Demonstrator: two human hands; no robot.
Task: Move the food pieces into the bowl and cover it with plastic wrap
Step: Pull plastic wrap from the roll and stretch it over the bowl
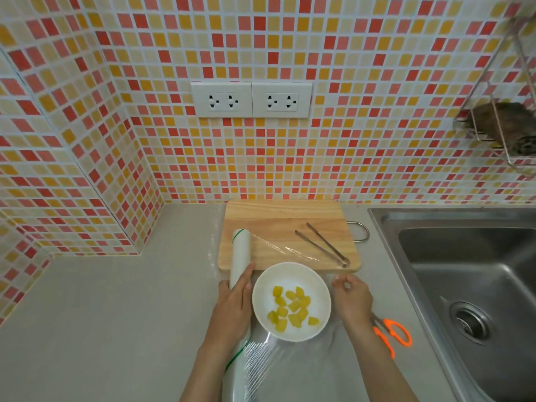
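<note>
A white bowl stands on the counter just in front of the wooden cutting board. Several yellow food pieces lie inside it. A long white roll of plastic wrap lies to the bowl's left, its far end on the board. My left hand lies on the roll and grips it. A clear sheet of wrap stretches from the roll over the bowl to the right. My right hand pinches the sheet's free edge right of the bowl.
Metal tongs lie on the board's right part. Orange-handled scissors lie on the counter by my right wrist. A steel sink fills the right side. A tiled wall with sockets stands behind, and a wire rack hangs at upper right.
</note>
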